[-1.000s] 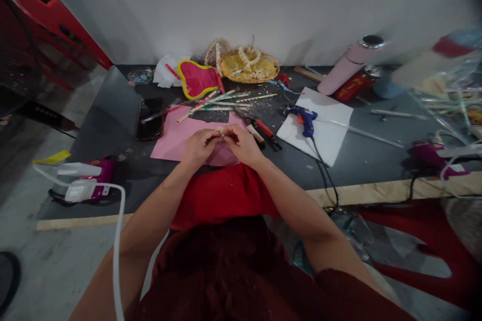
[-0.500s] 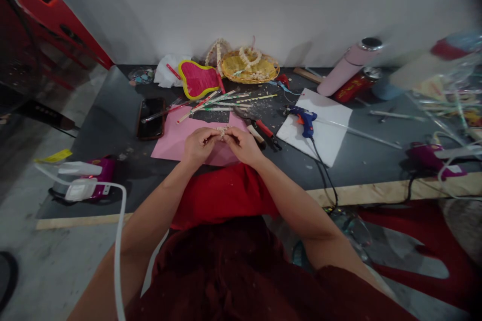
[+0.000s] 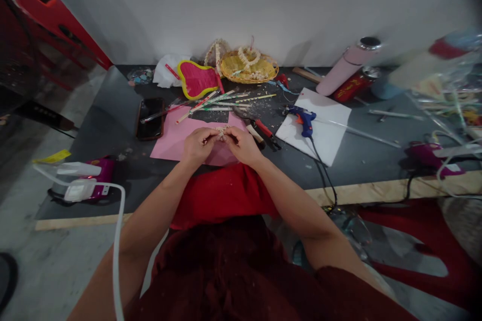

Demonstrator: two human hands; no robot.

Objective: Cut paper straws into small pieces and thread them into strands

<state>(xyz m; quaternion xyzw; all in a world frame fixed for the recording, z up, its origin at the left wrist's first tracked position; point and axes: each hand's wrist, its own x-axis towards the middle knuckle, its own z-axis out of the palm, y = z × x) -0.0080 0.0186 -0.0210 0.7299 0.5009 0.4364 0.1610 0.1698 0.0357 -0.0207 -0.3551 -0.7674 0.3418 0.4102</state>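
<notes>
Between my fingertips is a small cream-coloured beaded piece (image 3: 221,132), mostly covered by the fingers. My left hand (image 3: 198,146) pinches it from the left, and my right hand (image 3: 243,145) grips it from the right, the two thumbs close together. Under both hands lies a sheet of pink paper (image 3: 171,133). Just beyond the right hand rest pliers with red and black handles (image 3: 266,130). Several patterned paper sticks (image 3: 211,104) are scattered behind the hands, among pale crumbs.
A yellow wicker basket (image 3: 249,69) with cream beaded loops stands by the wall. To the right, a blue glue gun (image 3: 307,119) lies on a white board (image 3: 333,143). A phone (image 3: 149,123), a pink flask (image 3: 348,66), a red can (image 3: 356,84) and purple power strips (image 3: 103,173) surround the workspace.
My fingers have shifted slightly around the beaded piece, and a little more of it shows between them. The whole view has drifted very slightly; other things stay in place.
</notes>
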